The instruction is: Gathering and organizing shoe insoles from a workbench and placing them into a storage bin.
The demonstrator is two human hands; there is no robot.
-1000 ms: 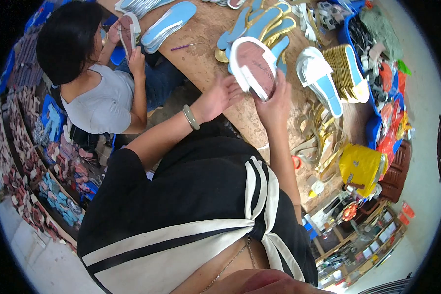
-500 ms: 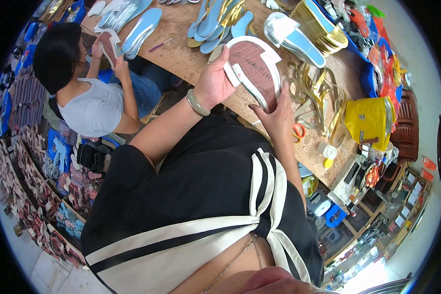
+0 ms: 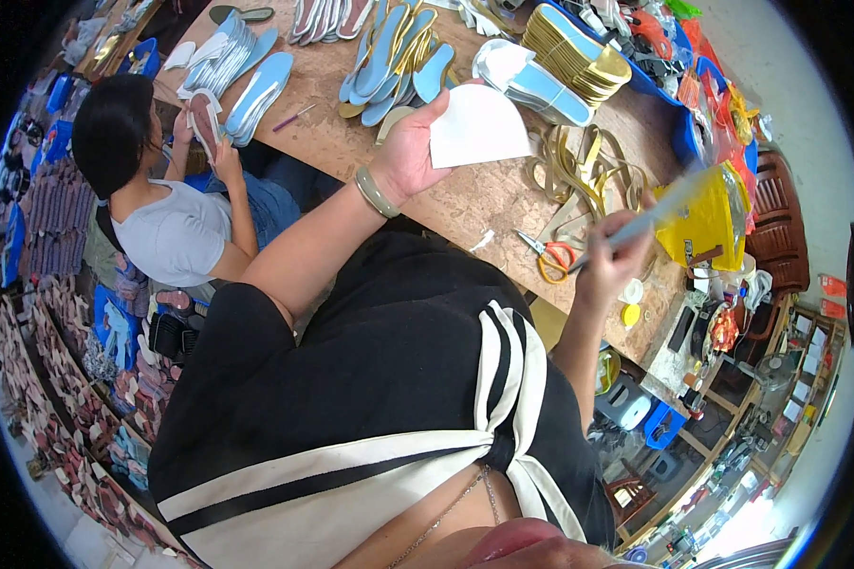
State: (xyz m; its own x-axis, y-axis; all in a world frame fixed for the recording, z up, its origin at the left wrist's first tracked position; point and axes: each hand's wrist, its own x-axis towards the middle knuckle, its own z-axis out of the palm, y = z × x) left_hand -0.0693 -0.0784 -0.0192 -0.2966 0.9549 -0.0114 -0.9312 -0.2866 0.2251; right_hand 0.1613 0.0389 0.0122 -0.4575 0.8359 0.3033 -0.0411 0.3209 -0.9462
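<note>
My left hand (image 3: pixel 410 156) is raised over the table, closed on the edge of a white half-round piece (image 3: pixel 479 125) that looks flat and smooth. On the right, my right hand (image 3: pixel 617 256) grips a long, flat blue-grey piece (image 3: pixel 650 213), too smeared by motion to tell its kind. Just left of that hand, orange-handled scissors (image 3: pixel 552 256) lie on the table with their blades apart. A tangle of gold straps (image 3: pixel 593 175) lies beyond them.
Blue and gold insoles (image 3: pixel 394 62) lie in piles along the wooden table (image 3: pixel 323 128), with a tied stack (image 3: pixel 579 57) behind. A yellow bag (image 3: pixel 707 223) stands at right. At left, another person (image 3: pixel 176 204) holds a brown insole (image 3: pixel 204 121).
The brown insole with the white rim is no longer between my hands. My right hand has moved right and down with the blue-grey piece; my left now holds the white half-round piece. The scissors are uncovered.
</note>
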